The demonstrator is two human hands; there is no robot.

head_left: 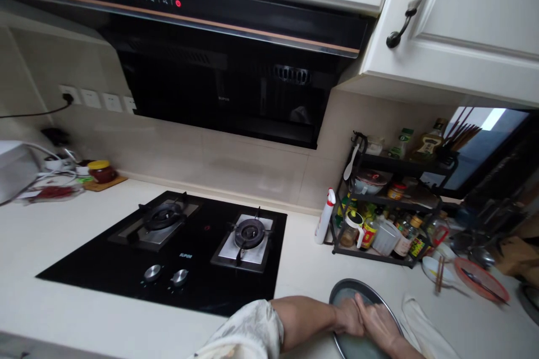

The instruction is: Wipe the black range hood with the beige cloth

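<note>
Low on the right of the view, a round, dark-rimmed pan or lid (pixel 346 292) with a pale grey-green middle rests on the white counter; I cannot tell which it is. My left hand (pixel 349 316) reaches in from the left over its middle, fingers curled closed. Against it, my right hand (pixel 377 322) comes from the lower right, its fingers also closed. The two hands touch each other, and whatever they grip is hidden by the fingers. A white cloth (pixel 425 328) lies just right of the round thing.
A black gas hob (pixel 197 286) with two unlit burners is left of my hands. Behind them stand a white spray bottle (pixel 325 217) and a black rack (pixel 379 255) of bottles and jars. Bowls and an orange plate (pixel 480 280) lie right. A range hood (pixel 236 28) hangs above.
</note>
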